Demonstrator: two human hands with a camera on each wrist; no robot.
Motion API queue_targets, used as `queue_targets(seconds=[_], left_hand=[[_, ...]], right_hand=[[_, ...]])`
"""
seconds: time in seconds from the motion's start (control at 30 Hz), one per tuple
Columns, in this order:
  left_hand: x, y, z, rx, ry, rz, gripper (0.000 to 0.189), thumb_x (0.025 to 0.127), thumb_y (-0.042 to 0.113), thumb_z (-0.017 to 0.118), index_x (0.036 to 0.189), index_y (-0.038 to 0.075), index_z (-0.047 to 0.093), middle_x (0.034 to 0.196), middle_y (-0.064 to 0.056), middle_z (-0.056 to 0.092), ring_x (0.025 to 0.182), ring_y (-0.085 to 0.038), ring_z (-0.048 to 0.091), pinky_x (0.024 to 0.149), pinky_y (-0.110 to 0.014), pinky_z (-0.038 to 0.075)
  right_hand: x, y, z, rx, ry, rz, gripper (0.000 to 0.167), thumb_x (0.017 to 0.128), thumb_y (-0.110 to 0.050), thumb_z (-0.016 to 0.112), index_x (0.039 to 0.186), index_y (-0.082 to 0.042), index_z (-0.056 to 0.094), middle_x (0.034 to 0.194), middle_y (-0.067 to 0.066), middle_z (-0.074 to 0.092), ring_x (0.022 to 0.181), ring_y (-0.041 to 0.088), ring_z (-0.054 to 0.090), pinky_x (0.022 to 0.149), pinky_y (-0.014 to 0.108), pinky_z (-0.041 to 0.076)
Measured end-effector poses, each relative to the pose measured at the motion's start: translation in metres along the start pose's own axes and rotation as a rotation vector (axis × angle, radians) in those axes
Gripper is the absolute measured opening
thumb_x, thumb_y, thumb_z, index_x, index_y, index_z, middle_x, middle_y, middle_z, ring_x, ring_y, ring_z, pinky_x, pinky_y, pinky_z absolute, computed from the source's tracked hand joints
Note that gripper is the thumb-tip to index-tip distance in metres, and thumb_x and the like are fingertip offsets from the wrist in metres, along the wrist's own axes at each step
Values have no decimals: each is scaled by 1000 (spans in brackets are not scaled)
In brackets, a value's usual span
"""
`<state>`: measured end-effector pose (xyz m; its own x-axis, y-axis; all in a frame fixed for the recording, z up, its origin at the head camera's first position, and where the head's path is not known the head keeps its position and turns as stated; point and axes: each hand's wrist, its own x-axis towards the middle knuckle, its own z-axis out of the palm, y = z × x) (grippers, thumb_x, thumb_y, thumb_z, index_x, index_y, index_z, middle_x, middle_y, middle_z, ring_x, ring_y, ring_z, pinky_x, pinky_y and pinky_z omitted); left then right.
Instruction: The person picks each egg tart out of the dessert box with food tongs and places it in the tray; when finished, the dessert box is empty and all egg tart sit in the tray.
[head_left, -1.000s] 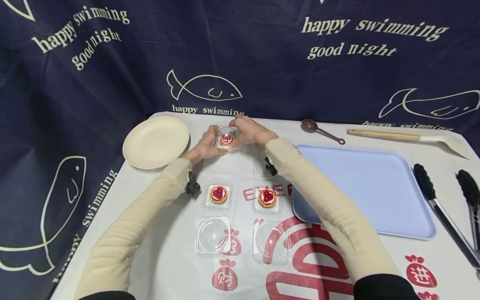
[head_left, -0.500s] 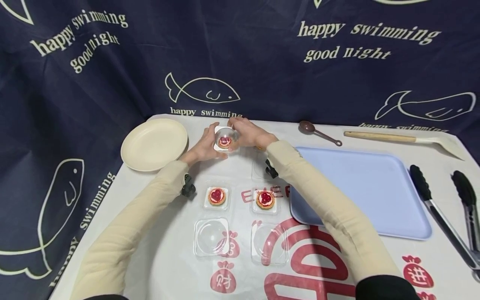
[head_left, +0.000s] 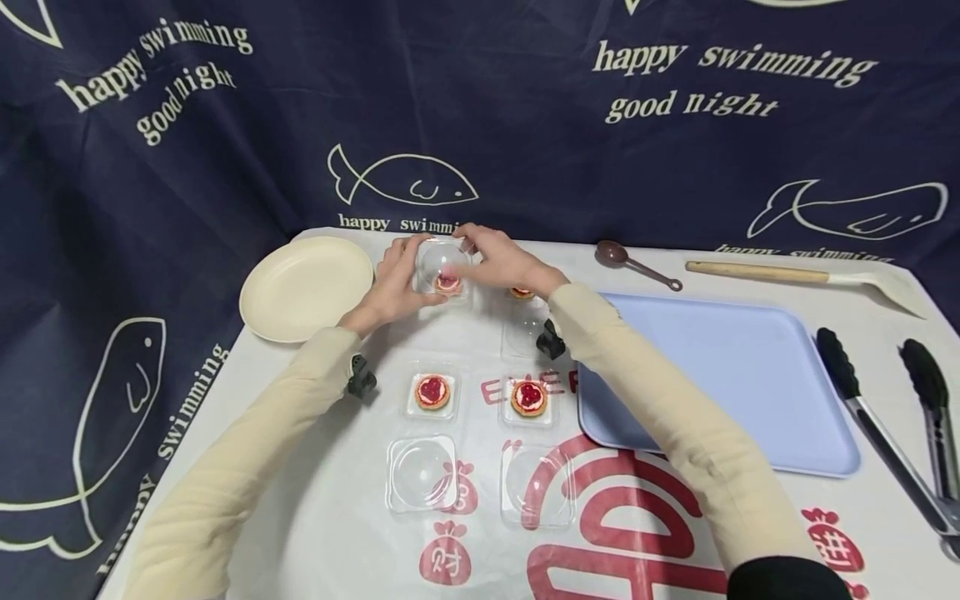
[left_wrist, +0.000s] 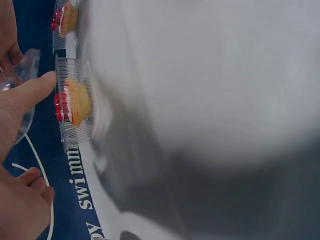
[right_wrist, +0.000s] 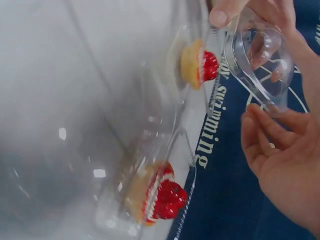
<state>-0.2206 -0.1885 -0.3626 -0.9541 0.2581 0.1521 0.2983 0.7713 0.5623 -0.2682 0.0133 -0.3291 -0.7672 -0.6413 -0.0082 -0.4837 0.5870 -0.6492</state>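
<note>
A clear domed plastic lid (right_wrist: pixel 277 60) is tilted up, apart from its base (left_wrist: pixel 75 130), which bears a red-topped tart (head_left: pixel 447 284). My right hand (head_left: pixel 506 260) pinches the lid's rim between thumb and fingertips. Curled round the lid's left side are the fingers of my left hand (head_left: pixel 393 279). Its thumb stretches to the edge of the base in the left wrist view. Just right of this box, a second tart (head_left: pixel 522 292) is partly hidden behind my right hand. Two more tarts, the left one (head_left: pixel 432 392) and the right one (head_left: pixel 529 398), sit in clear bases nearer me.
Clear plastic lids (head_left: pixel 422 473) lie on the white table in front. A cream plate (head_left: pixel 307 287) stands at the left and a blue tray (head_left: pixel 720 375) at the right. Beyond are a brown spoon (head_left: pixel 615 254), a wooden-handled spatula (head_left: pixel 757 271) and black-tipped tongs (head_left: pixel 885 425).
The lid, earlier low over the tart, has tilted up and away from me. My left hand has shifted slightly left and my right hand has risen a little. The other things stay put.
</note>
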Motion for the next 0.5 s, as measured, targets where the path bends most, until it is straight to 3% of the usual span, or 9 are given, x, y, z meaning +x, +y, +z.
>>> queue_targets(seconds=[0.1, 0.2, 0.37, 0.5], left_hand=[[-3, 0, 1, -15, 69, 39, 92, 71, 20, 87, 145, 8, 34, 134, -22, 41, 123, -37, 39, 99, -54, 34], [-4, 0, 3, -22, 133, 90, 91, 70, 20, 88, 144, 7, 35, 129, -21, 45, 120, -35, 41, 97, -52, 36], [-6, 4, 5, 0, 187, 160, 91, 72, 16, 86, 145, 5, 33, 128, -21, 47, 118, -36, 43, 97, -52, 37], [-7, 5, 6, 21, 194, 183, 88, 74, 11, 84, 145, 6, 33, 129, -20, 48, 117, -35, 43, 94, -49, 38]], right_hand=[[-3, 0, -1, 131, 33, 105, 51, 103, -41, 43, 131, 1, 55, 113, 18, 65, 107, 30, 62, 92, 37, 49], [-6, 0, -1, 332, 11, 216, 65, 105, -49, 26, 122, 4, 61, 104, 21, 68, 96, 33, 66, 91, 38, 52], [-12, -1, -4, 638, -181, 350, 87, 101, -60, 11, 123, 11, 56, 104, 26, 66, 90, 33, 67, 95, 46, 51], [-12, 1, -4, 763, -293, 378, 92, 99, -63, 9, 123, 12, 56, 97, 19, 66, 80, 23, 66, 88, 38, 55]])
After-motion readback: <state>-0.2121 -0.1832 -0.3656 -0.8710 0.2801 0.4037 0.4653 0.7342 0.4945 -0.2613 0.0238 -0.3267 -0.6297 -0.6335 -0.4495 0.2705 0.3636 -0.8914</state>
